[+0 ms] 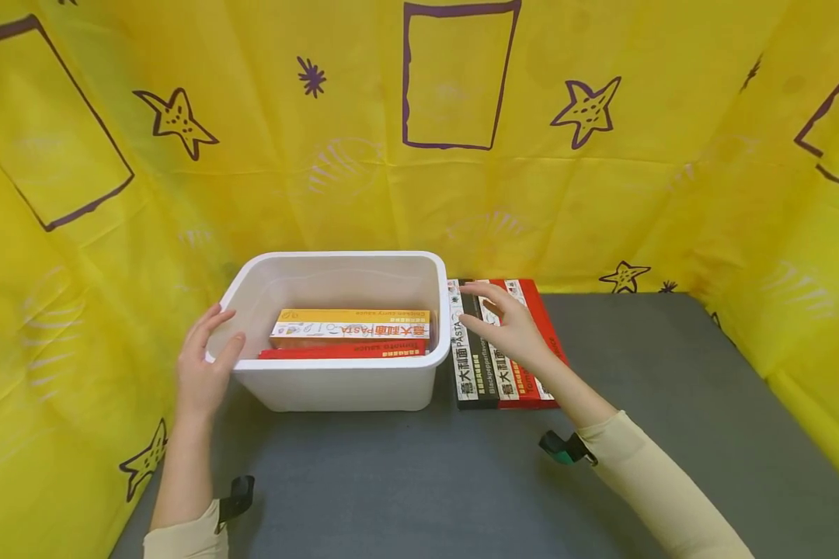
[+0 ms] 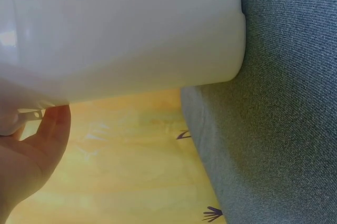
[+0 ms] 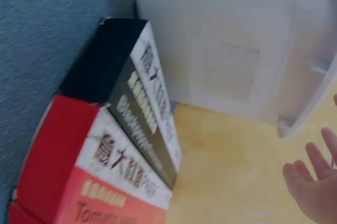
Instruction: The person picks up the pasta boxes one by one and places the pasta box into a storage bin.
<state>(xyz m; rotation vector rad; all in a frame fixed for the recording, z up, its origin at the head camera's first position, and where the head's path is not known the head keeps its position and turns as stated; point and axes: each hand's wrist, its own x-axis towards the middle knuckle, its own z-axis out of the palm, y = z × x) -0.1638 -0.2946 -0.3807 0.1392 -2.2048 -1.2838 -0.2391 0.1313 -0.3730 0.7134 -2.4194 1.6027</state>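
White plastic bin [image 1: 335, 388] on grey table [image 1: 391, 481]; my left hand [image 1: 206, 361] grips its left rim. My right hand [image 1: 510, 330], empty, fingers apart, hovers near right rim by black-pepper pasta box [image 1: 472, 376]. Chicken-curry pasta box [image 1: 353, 326] inside.

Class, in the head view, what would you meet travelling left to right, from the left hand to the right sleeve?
Left hand → white plastic bin → black pepper pasta box → tomato pasta box → another red box → cream right sleeve.

I count one white bin [image 1: 342, 388], two boxes [image 1: 349, 329] showing inside, three boxes [image 1: 485, 380] beside it, one left hand [image 1: 206, 363], one right hand [image 1: 509, 328].
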